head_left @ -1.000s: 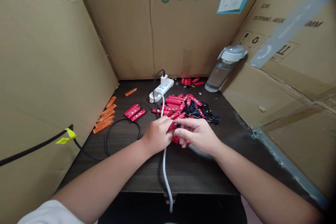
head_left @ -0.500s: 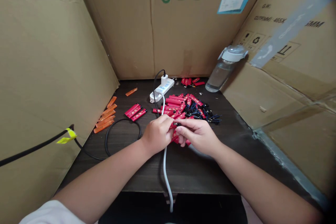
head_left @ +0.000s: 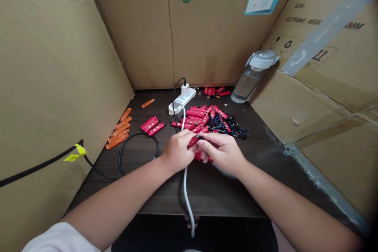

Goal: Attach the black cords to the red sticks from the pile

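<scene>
The left hand (head_left: 178, 149) grips a red case (head_left: 193, 141) near the pile (head_left: 196, 116); the right hand (head_left: 226, 150) pinches a dark part (head_left: 199, 137) at its end. The case looks light, stiff and slick, best held by its sides.

It looks like a makeshift workshop: cardboard walls (head_left: 144, 27) surround a table (head_left: 159, 201) heaped with red pieces (head_left: 195, 113).

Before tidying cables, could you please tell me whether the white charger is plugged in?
Plugged in: the white charger is seated on the power strip, a black cable attached at its top.
</scene>
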`<state>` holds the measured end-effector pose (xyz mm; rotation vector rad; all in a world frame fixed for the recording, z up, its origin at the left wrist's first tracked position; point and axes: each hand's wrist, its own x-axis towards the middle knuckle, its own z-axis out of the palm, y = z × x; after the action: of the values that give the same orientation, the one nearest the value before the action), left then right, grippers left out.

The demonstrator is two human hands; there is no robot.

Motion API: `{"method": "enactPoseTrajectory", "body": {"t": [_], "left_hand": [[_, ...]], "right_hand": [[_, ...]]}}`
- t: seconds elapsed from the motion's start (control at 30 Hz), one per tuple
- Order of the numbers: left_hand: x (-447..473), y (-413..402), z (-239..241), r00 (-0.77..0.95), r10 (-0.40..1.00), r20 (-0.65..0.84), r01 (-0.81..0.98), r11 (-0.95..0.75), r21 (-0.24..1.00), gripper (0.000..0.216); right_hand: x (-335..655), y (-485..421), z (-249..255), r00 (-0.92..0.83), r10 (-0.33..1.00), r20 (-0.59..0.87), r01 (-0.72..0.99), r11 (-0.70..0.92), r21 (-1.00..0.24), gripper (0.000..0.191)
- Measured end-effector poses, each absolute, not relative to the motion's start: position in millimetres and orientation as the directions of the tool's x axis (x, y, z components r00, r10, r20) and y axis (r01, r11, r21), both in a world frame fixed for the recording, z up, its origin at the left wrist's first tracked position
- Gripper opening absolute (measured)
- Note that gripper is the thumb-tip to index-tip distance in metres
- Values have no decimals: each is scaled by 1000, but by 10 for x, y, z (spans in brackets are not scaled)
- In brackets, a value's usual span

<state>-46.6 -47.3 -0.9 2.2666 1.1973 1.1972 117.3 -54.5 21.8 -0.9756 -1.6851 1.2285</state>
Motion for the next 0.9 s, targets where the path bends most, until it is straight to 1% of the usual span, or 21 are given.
{"method": "enactPoseTrajectory", "body": {"t": [0.13,0.3,0.4,0.47,0.57,0.73,0.83,0.9], "left_hand": [[-440,-489,21,286,809,513,508,-582,634,14],[-409,-501,49,241,862,445,496,-504,707,20],[-401,-497,36,225,885,407,504,-463,729,21],[-398,-494,24,219,893,394,511,-449,734,21],[-395,-492,9,221,891,397,524,-452,722,19],[-415,-487,-9,245,851,465,573,-514,638,17],[-434,-478,-16,265,841,473,575,-531,623,16],[-440,-471,-12,273,847,456,554,-526,646,16]], "right_hand": [[1152,-555,240,-339,938,75,54,99,-994,33],[1137,-519,225,-348,937,-22,-52,-43,-998,35],[1135,-495,191,-337,940,-50,-125,-98,-987,35],[1133,-494,184,-335,940,-57,-119,-102,-988,35],[1126,-511,205,-333,942,-47,-53,-68,-996,35],[1127,-534,227,-324,946,0,72,24,-997,35],[1147,-522,203,-349,933,84,201,163,-966,32],[1169,-505,190,-353,920,168,288,278,-916,28]]}}
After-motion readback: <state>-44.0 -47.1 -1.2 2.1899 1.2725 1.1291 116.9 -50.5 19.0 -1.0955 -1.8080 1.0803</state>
